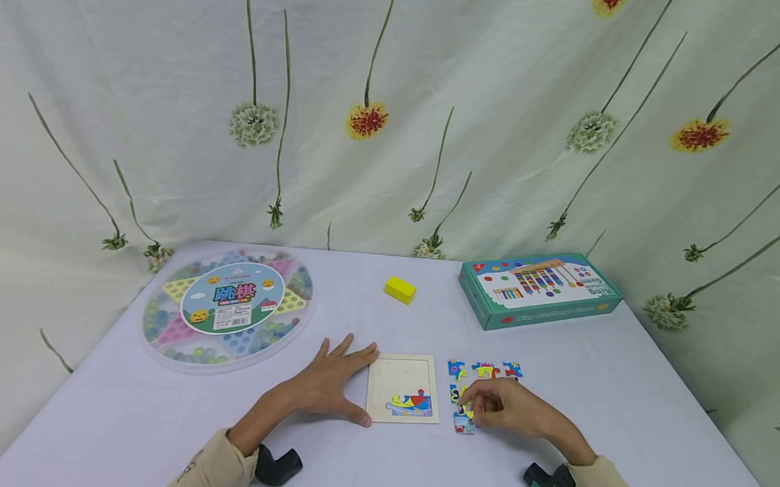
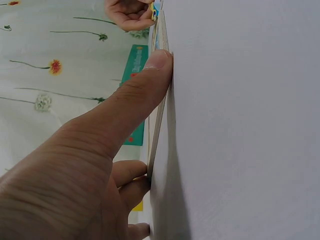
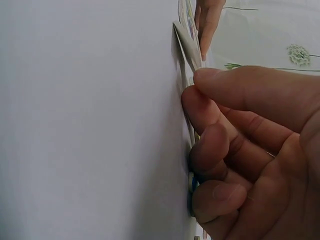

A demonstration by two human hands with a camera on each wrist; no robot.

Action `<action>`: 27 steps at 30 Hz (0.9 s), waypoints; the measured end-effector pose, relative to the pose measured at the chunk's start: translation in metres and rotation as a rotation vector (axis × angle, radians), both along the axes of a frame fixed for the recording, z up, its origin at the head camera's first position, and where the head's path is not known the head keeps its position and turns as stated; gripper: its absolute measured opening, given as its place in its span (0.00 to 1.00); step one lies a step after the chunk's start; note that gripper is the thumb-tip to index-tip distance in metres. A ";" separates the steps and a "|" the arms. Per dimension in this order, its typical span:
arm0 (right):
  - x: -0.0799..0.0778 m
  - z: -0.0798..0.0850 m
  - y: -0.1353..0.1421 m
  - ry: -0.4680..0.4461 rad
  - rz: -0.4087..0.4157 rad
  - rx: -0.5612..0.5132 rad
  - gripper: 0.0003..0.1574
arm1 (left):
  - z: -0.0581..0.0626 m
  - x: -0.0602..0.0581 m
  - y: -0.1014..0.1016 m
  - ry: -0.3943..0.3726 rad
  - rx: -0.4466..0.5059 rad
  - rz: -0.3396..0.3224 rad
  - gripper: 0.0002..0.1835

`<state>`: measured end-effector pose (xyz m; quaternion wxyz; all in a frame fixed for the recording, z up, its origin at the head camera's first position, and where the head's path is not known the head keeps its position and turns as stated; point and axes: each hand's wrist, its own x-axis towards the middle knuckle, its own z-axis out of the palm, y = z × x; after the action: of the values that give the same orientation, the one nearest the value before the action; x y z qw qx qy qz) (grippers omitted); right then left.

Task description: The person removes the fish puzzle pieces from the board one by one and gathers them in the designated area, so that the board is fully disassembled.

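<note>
Your right hand (image 1: 508, 405) pinches a puzzle piece (image 3: 188, 47) beside the board (image 1: 392, 376); it looks light, thin and stiff, so hold its edges. Your left hand (image 1: 328, 381) spreads its fingers, touching the board.

Soft, even light across the white cloth-covered surface (image 1: 369, 465), shadows faint! Over to the wrist views: greyer, dimmer, a soft-edged dark band beside the square pale-wood puzzle tray (image 2: 158, 130), and at right another broad, blurry shadow spreading.
</note>
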<state>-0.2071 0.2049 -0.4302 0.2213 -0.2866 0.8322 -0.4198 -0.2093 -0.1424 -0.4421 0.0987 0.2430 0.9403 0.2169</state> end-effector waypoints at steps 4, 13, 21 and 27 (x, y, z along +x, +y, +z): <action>0.000 0.000 -0.001 0.010 -0.003 0.018 0.13 | 0.001 0.000 0.000 -0.002 0.001 -0.001 0.58; 0.000 0.001 -0.002 0.012 -0.013 0.038 0.13 | 0.001 0.000 -0.001 -0.006 0.014 -0.007 0.58; 0.001 0.002 -0.003 0.007 -0.023 0.038 0.13 | -0.001 -0.001 -0.001 -0.007 0.013 -0.004 0.58; 0.002 0.002 -0.003 0.012 -0.014 0.024 0.14 | -0.001 -0.001 0.000 -0.011 0.016 0.002 0.58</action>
<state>-0.2056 0.2022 -0.4283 0.2168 -0.2808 0.8405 -0.4094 -0.2100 -0.1425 -0.4428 0.1019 0.2418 0.9382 0.2256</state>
